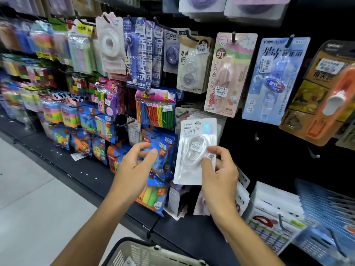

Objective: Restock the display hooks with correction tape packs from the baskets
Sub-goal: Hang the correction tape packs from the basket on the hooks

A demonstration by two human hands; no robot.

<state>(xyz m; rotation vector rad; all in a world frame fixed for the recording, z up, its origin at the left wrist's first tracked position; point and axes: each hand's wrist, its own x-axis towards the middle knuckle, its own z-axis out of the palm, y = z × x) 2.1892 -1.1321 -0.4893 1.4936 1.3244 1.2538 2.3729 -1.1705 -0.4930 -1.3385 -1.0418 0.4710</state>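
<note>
Up close, the right hand [219, 167] pinches a white correction tape pack [194, 150] by its lower right edge, thumb on the front and fingers curled behind. The pack stands nearly upright, tilted a little to the right, held in front of the display wall and just below a stack of similar white packs [201, 115] hanging on a hook. Its card bears the letters "BoBo" and a clear blister with a price label.

Just to the left, the left hand [136, 162] floats near the pack without touching it, fingers loosely spread and relaxed, holding nothing. Behind it hang blue packets [161, 148] of coloured sticks.

Above, other packs hang from hooks: a pink "MY MELODY" pack [228, 73], a light blue pack [272, 79] and an orange one [324, 95] at the far right. A bare hook [313, 153] juts out to the right of the held pack.

Down at the bottom edge, the rim of a beige shopping basket [134, 244] shows between the forearms.
</note>
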